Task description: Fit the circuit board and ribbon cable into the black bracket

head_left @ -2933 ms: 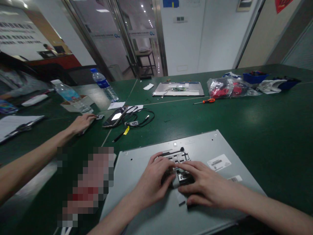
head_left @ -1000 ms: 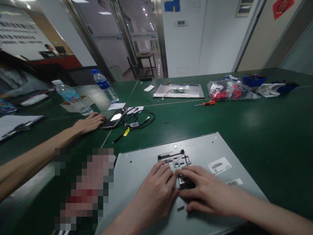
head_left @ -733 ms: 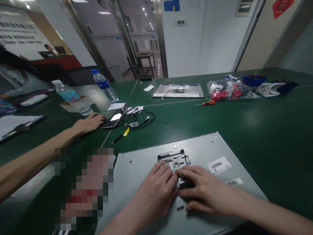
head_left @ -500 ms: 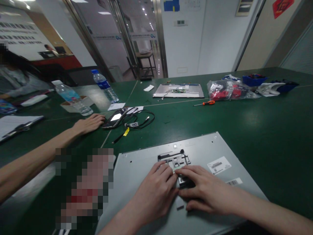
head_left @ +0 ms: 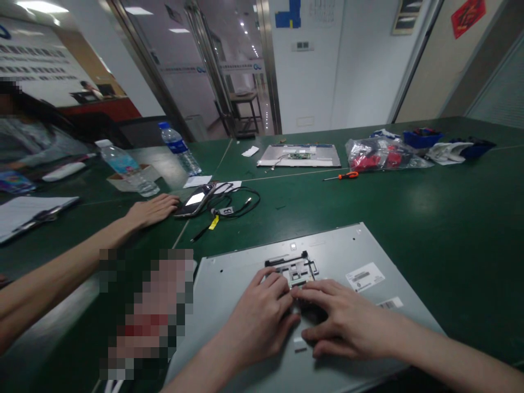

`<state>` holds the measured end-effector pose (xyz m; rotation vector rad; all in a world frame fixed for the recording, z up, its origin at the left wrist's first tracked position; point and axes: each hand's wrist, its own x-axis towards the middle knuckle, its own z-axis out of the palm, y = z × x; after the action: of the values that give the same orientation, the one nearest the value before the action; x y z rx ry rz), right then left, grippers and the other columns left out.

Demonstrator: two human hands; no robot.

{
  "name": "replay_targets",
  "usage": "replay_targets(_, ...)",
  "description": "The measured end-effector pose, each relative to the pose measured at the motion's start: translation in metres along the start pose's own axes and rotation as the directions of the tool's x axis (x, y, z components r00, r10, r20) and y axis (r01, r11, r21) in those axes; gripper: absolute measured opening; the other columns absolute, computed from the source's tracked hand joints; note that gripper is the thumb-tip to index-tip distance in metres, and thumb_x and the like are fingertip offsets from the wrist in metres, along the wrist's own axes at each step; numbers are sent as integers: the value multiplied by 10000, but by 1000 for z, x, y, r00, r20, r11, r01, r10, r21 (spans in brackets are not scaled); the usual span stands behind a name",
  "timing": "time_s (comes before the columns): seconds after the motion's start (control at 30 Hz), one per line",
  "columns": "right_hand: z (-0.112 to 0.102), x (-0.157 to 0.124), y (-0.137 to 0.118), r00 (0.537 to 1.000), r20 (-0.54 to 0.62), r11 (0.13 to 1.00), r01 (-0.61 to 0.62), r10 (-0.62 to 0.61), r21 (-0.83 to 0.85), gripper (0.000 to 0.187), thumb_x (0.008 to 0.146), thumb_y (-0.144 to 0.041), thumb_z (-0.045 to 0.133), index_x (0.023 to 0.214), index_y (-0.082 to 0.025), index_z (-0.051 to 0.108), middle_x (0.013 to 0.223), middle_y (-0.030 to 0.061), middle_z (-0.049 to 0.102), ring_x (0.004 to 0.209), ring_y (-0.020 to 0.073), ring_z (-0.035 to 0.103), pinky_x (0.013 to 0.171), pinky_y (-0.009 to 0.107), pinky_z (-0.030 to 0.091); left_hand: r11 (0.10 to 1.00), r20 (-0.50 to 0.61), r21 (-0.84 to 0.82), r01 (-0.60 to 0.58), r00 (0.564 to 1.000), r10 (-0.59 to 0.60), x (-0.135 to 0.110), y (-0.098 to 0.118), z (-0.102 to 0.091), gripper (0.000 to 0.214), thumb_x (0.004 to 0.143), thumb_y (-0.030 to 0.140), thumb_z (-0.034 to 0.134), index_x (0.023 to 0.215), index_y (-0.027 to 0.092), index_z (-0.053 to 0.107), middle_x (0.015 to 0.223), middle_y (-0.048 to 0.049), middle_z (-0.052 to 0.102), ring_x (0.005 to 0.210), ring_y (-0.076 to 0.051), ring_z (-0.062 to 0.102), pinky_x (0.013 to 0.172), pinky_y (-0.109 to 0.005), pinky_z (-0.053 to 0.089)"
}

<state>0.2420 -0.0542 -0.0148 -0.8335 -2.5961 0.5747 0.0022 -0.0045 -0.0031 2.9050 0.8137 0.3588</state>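
A flat grey metal panel (head_left: pixel 241 273), like the back of a display, lies on the table before me. Near its middle is a metal bracket (head_left: pixel 301 268) with cut-outs and black edging. My left hand (head_left: pixel 262 311) rests over the bracket's near left side, its fingers curled, their tips partly hidden. From the right, my right hand (head_left: pixel 347 319) reaches in with fingers apart, index and middle tips meeting the left fingertips at the bracket. Beneath the right palm a dark part is mostly hidden. A small pale tab (head_left: pixel 300 345) shows on the panel between the hands.
At left, another person's arm (head_left: pixel 94 240) reaches to a phone (head_left: pixel 195 201) and black cable (head_left: pixel 245 210). Bottles (head_left: pixel 126 169) stand beyond. Farther back are a second panel (head_left: pixel 278 156), an orange screwdriver (head_left: pixel 347 176) and a plastic bag (head_left: pixel 380 154) with red things.
My right fingers have shifted slightly over the bracket, covering more of the dark part. My left thumb sits a little more apart from its fingers. The camera view has tilted slightly.
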Motion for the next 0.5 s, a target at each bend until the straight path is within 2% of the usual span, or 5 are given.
replay_targets(0.13, -5, 0, -1, 1000, 8, 1000, 14, -14, 20, 296, 1035, -459, 569, 1079, -255, 779, 1607, 99, 387, 1482, 275, 324, 1199, 466, 310, 1000, -30, 4, -5, 1000, 5, -1, 1, 2, 121, 902, 266, 626, 979, 199, 690, 918, -54, 644, 920, -254, 579, 1036, -527, 426)
replay_targets(0.27, -10, 1, -2, 1000, -28, 1000, -9, 10, 25, 229, 1030, -386, 591, 1040, -259, 781, 1568, 80, 443, 1446, 256, 376, 1169, 449, 354, 1000, -36, 28, -1, 999, 2, 0, 5, 2, 139, 921, 254, 588, 998, 198, 690, 926, -64, 646, 922, -255, 591, 1045, -539, 416)
replay_targets(0.5, -6, 0, 1, 998, -59, 1000, -23, 23, 3, 205, 1014, -373, 620, 1025, -248, 781, 1531, 85, 485, 1414, 261, 410, 1149, 456, 381, 998, -22, 58, 10, 1000, -8, 1, 7, 3, 168, 924, 271, 589, 1022, 183, 692, 952, -82, 654, 897, -260, 597, 1016, -561, 432)
